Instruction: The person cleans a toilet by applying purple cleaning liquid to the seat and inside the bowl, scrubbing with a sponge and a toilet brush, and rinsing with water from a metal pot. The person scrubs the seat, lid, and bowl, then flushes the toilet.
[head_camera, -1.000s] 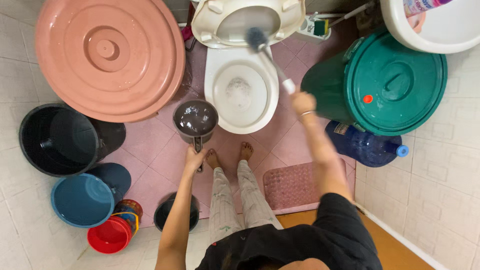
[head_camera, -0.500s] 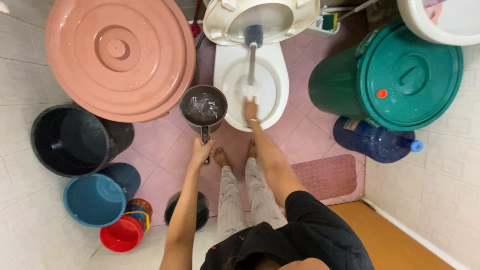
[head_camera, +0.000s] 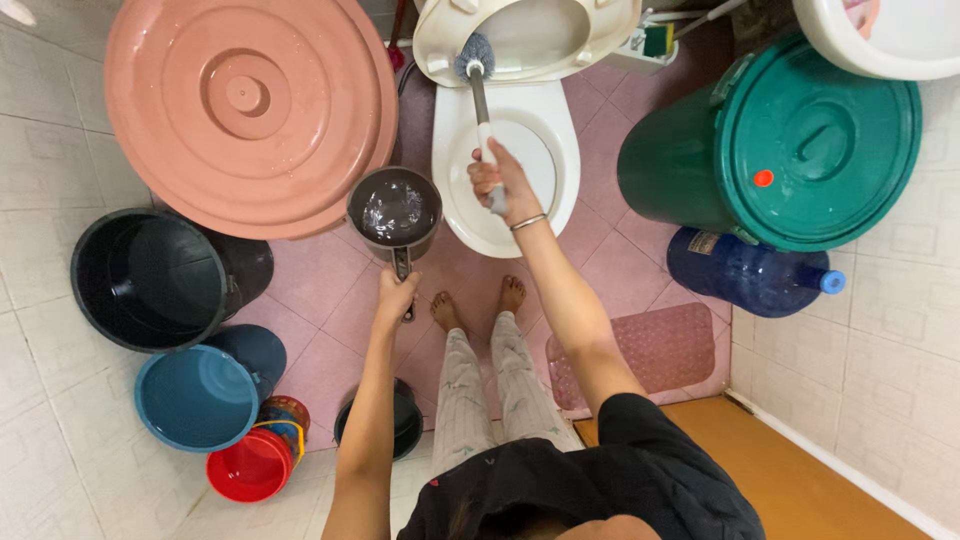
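over the white toilet bowl (head_camera: 470, 215), seen from the head camera looking straight down, the right hand (head_camera: 497, 180) has its fingers wrapped tight around the pale handle of a toilet brush (head_camera: 479, 90). the brush is angled up and away, so that its grey bristle head rests against the raised seat and lid (head_camera: 440, 45), which stand tilted back to leave the bowl open. a thin bangle sits on that wrist.

just left of the bowl, the left hand (head_camera: 395, 297) closes its fingers around the handle of a dark dipper (head_camera: 394, 210) holding water. the dipper is kept level, probably so the water does not spill, and it hangs beside the rim of the bowl rather than over it.

bare feet stand on the pink tiled floor (head_camera: 310, 290) just short of the toilet, which puts both arms within reach of it. a big pink lidded barrel (head_camera: 250, 110) stands at the left and a green lidded barrel (head_camera: 800, 140) at the right. a blue water bottle (head_camera: 745, 275) lies on its side below the green one. a black bucket (head_camera: 150, 280), a blue bucket (head_camera: 195, 395) and a small red pail (head_camera: 245, 465) sit grouped by the left wall. a pink mat (head_camera: 665, 350) lies at the right.
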